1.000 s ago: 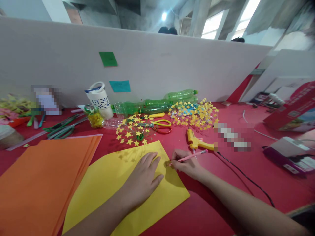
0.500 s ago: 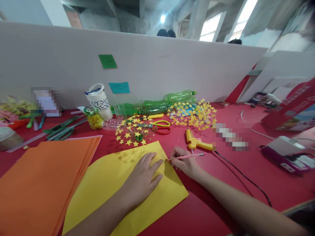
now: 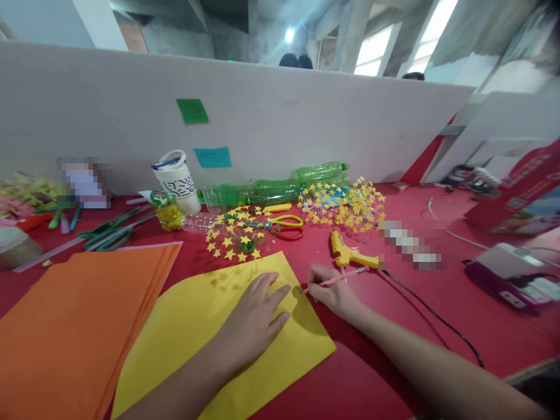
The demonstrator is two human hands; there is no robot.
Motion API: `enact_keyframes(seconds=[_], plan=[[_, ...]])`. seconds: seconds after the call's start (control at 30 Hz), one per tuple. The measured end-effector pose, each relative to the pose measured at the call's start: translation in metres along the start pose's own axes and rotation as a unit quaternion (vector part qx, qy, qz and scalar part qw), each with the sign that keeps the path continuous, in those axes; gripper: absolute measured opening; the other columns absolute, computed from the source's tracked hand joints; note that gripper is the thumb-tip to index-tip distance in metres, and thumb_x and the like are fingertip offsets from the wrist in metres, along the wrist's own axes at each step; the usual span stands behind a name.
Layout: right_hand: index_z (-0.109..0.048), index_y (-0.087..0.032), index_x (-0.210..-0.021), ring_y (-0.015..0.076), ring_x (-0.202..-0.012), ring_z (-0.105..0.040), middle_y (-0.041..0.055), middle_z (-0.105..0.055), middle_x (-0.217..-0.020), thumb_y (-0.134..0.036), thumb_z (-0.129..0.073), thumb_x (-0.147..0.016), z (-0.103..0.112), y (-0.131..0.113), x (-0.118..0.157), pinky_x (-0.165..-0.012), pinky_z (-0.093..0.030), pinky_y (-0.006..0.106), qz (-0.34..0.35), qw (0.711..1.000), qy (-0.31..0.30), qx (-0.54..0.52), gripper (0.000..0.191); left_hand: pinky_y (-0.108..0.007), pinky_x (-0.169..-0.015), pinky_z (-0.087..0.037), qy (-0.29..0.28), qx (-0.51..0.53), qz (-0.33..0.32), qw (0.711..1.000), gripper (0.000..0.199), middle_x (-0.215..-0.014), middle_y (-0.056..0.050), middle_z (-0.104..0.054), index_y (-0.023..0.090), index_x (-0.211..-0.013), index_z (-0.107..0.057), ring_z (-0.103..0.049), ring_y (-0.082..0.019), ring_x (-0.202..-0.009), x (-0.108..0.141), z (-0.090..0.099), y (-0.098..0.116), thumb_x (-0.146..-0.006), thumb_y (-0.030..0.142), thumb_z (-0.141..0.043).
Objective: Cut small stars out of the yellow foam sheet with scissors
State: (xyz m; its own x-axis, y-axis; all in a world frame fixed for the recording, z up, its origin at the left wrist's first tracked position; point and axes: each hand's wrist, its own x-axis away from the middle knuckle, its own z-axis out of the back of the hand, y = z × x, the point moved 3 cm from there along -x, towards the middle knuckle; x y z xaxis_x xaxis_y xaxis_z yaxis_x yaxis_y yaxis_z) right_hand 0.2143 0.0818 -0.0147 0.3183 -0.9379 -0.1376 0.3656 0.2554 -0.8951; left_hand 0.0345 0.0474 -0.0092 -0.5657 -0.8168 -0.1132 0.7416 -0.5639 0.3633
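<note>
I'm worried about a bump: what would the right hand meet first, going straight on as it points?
Likely the left hand, resting on the yellow paper; the height of the right hand is hard to judge.

Since half a second ago, the right hand (image 3: pixel 330 291) is shifting slightly away from the left hand (image 3: pixel 254 315), and the pencil (image 3: pixel 350 275) is slanting more, its tip sitting lower beside the yellow paper's (image 3: pixel 188 321) right edge.

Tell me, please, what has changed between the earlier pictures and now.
Since half a second ago, the pencil in the right hand has tilted, its eraser end higher in view. Since the first picture, the left hand has spread its index finger slightly rightward. Nothing was let go; the yellow sheet and glue gun stayed put.
</note>
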Motion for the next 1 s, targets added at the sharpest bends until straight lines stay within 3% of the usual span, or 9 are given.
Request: enact_keyframes(seconds=[0.33, 0.67, 1.0], plan=[[-0.043, -0.017, -0.063, 0.0076, -0.046, -0.039, -0.0052, -0.045, -0.050, -0.008, -0.046, -0.069, -0.004, 0.008, 0.002, -0.043, -0.024, 0.018, -0.008, 1.000, -0.008, -0.010, 0.011, -0.044, -0.101, -0.025, 0.004, -0.002, -0.001, 1.000, 0.042, -0.135, -0.006, -0.031, 0.029, -0.126, -0.037, -0.024, -0.024, -0.125, 0.000, 0.001, 0.000, -0.086, 0.040, -0.034], [-0.046, -0.017, -0.070, 0.0081, -0.052, -0.040, -0.0034, -0.048, -0.058, -0.015, -0.048, -0.077, -0.008, -0.006, 0.004, -0.046, -0.027, 0.019, 0.000, 0.998, -0.059, -0.021, 0.007, -0.043, -0.101, -0.025, 0.013, 0.002, 0.000, 1.000, 0.041, -0.134, -0.006, -0.032, 0.029, -0.126, -0.038, -0.024, -0.024, -0.125, 0.000, 0.000, -0.001, -0.086, 0.038, -0.036], [-0.042, -0.017, -0.064, 0.0075, -0.050, -0.036, -0.0049, -0.043, -0.054, -0.012, -0.046, -0.073, -0.006, -0.002, 0.004, -0.044, -0.024, 0.018, 0.012, 1.000, 0.002, 0.026, 0.011, -0.044, -0.100, -0.026, 0.019, 0.003, -0.009, 1.000, 0.042, -0.134, -0.006, -0.033, 0.028, -0.126, -0.038, -0.025, -0.025, -0.124, 0.001, 0.000, -0.001, -0.086, 0.039, -0.035]])
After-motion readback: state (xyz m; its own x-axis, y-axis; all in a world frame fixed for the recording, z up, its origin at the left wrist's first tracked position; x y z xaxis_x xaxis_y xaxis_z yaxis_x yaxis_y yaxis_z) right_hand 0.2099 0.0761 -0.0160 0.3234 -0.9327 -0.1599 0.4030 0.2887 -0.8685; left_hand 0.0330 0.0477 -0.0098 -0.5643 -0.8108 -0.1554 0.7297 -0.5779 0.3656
